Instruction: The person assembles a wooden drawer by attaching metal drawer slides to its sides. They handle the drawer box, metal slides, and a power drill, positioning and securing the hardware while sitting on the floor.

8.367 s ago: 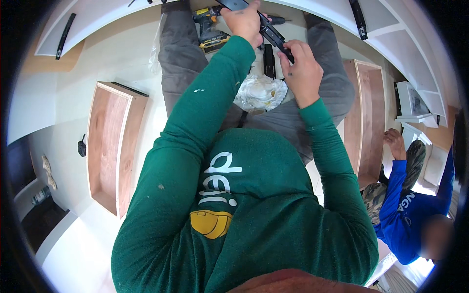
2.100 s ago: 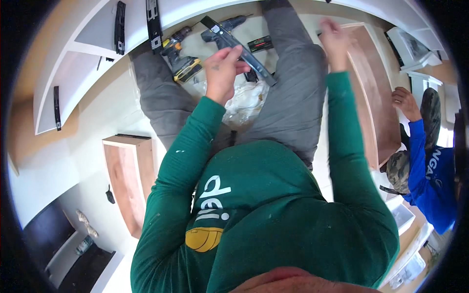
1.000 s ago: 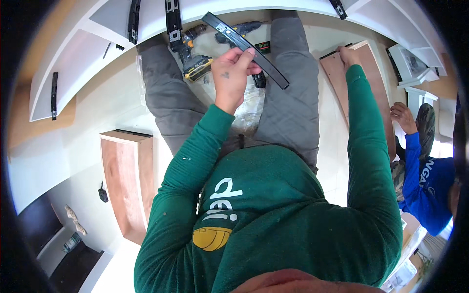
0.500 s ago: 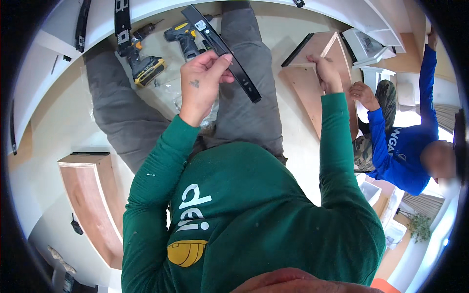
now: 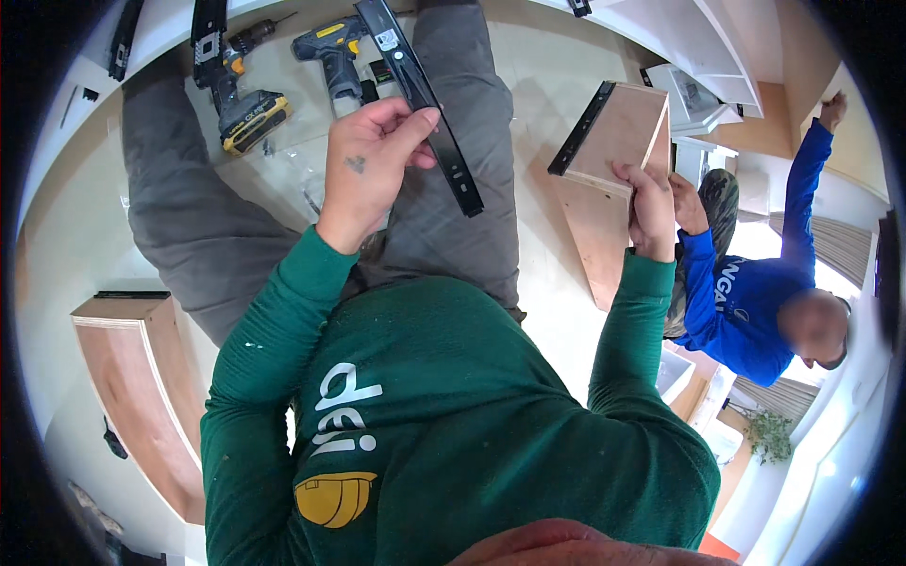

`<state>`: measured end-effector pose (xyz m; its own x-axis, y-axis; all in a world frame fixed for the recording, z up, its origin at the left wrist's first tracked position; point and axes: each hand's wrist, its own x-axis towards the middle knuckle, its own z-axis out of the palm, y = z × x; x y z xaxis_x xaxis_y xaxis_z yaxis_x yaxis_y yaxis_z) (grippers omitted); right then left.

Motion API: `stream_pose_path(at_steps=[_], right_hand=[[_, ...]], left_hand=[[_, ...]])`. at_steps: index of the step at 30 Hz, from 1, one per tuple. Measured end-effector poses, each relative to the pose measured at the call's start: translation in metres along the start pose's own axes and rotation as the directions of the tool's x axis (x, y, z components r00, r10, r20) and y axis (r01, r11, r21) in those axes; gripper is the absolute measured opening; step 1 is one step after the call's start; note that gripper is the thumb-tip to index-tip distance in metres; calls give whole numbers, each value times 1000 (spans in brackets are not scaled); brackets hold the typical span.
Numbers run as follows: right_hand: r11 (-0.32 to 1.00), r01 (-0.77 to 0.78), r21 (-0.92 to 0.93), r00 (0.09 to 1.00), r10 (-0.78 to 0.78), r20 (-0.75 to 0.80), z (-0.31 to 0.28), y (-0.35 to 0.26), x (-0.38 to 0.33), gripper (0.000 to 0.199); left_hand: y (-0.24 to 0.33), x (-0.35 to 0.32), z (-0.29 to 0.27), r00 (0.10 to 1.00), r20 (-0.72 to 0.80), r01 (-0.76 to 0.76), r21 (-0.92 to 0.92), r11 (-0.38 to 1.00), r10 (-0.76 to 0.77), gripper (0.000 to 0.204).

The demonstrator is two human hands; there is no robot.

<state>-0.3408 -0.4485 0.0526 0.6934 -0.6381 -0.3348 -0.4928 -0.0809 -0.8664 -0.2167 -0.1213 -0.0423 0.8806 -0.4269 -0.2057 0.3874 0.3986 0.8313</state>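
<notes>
Pinched between the thumb and fingers of my left hand (image 5: 373, 170) is a black metal drawer slide (image 5: 425, 94), held at a slant above my legs. My right hand (image 5: 649, 209) grips the edge of a plywood drawer box (image 5: 604, 231) on my right. Along that box's far-left edge runs another black drawer slide (image 5: 582, 127). Part of the box is hidden behind my hand and forearm. Just right of my hand, a co-worker's hand (image 5: 689, 204) is close to the same box.
Two cordless drills, one yellow-black (image 5: 250, 118) and one grey (image 5: 332, 57), lie on the floor near my legs. A second wooden drawer box (image 5: 132, 358) stands at the left. White cabinet panels (image 5: 698, 38) curve across the far side. A co-worker in blue (image 5: 746, 311) sits at the right.
The drawer box at my right has turned and tilted, so its slide side shows more. My right hand has shifted down on it. My left hand still holds the loose slide.
</notes>
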Motion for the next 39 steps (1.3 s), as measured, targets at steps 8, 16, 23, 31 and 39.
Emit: stream_pose_path(at_steps=[8,16,23,31,39], right_hand=[[999,-37,-5,998,38,45,-15,-1,-29,22],[999,-9,38,993,4,121,-35,6,-68,24],[1000,-18,20,990,15,143,-52,-1,-110,29],[999,-24,-22,990,27,140,-67,-4,-136,38],[999,-15,-53,991,21,130,-67,-2,-136,36]], left_hand=[[-5,-1,1,999,38,13,16,1000,-14,19],[-6,-5,9,988,120,81,117,990,-95,20],[-10,-7,23,935,294,139,206,969,-197,20],[-21,-2,49,852,428,185,290,939,-300,22],[-41,15,72,796,502,186,329,926,-338,24]])
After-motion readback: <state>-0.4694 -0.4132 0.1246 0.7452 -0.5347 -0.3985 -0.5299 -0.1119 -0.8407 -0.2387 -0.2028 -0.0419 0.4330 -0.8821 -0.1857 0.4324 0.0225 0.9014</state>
